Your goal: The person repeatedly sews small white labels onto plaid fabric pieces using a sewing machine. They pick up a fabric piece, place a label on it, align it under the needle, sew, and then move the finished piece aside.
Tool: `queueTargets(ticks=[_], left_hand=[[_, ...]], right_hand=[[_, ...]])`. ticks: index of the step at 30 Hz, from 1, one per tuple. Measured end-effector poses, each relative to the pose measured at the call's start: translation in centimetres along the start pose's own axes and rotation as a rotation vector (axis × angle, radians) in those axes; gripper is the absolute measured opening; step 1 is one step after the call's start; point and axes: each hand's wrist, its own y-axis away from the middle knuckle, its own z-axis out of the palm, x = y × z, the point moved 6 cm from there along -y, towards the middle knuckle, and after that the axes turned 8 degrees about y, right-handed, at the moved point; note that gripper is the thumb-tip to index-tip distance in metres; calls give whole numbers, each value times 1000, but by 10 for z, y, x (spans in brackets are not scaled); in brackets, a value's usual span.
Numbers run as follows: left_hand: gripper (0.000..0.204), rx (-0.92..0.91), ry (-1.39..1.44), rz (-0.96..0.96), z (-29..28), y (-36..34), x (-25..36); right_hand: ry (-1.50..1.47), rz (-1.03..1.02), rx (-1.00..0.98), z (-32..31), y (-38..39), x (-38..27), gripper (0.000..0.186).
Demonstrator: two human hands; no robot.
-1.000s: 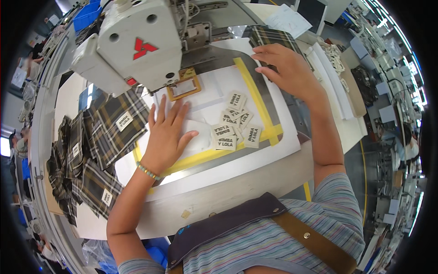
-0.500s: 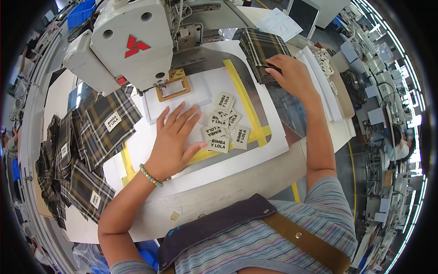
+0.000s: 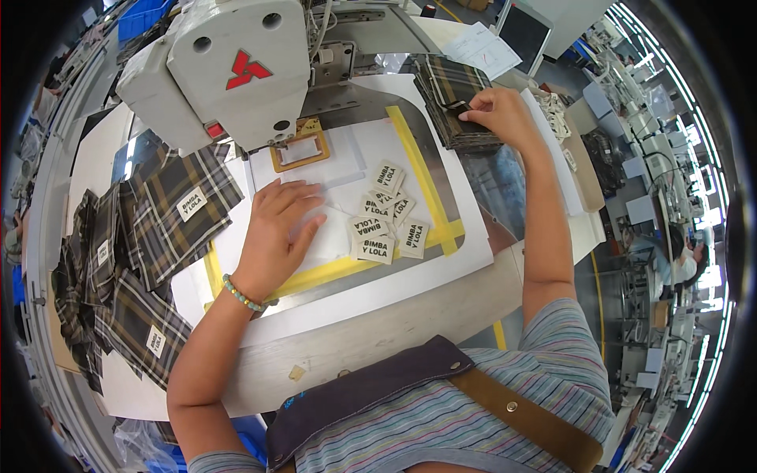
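At the back right, my right hand (image 3: 506,118) pinches the edge of the top piece on a stack of dark plaid fabric pieces (image 3: 449,98), and that edge is raised a little off the pieces under it. My left hand (image 3: 276,229) is over the white work sheet (image 3: 331,284), palm down, thumb apart from loosely bent fingers, holding nothing. Right of it lies a loose pile of several pale square fabric labels (image 3: 376,249). Just beyond my left fingertips is the brass-coloured clamp frame (image 3: 314,162) beneath the white sewing machine head (image 3: 236,79).
On the left, plaid pieces with labels on them (image 3: 177,213) lie overlapping at the table edge. Yellow tape (image 3: 422,177) borders the work sheet. A paper sheet (image 3: 482,49) and a dark screen (image 3: 524,35) are at the back. Beyond the stack, a box (image 3: 579,134) holds small pale parts.
My right fingers have closed on the top plaid piece and raised its edge. My left hand has shifted slightly left, its fingers more bent and closer together. The view has tilted slightly.
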Motion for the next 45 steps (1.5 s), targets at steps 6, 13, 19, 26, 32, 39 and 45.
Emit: queueTargets(ticks=[6,13,19,26,32,39,45], left_hand=[[30,44,-15,55,-2,-1,6],[37,27,-86,277,9,-17,47],[31,49,-439,361,26,-54,37],[22,100,-378,278,35,-73,7],[15,99,-423,315,23,-51,-3],[22,-15,-578,314,-5,-25,-7],[21,3,-609,215,-31,6,-19]], right_hand=[[-35,69,308,-42,-13,10,31],[237,-460,326,21,5,-108,17],[243,-828,304,83,44,-174,7],[121,-798,342,67,65,-167,7],[217,-721,343,64,65,-137,8],[214,-846,348,84,56,-170,7],[-79,-826,148,95,51,-188,11]])
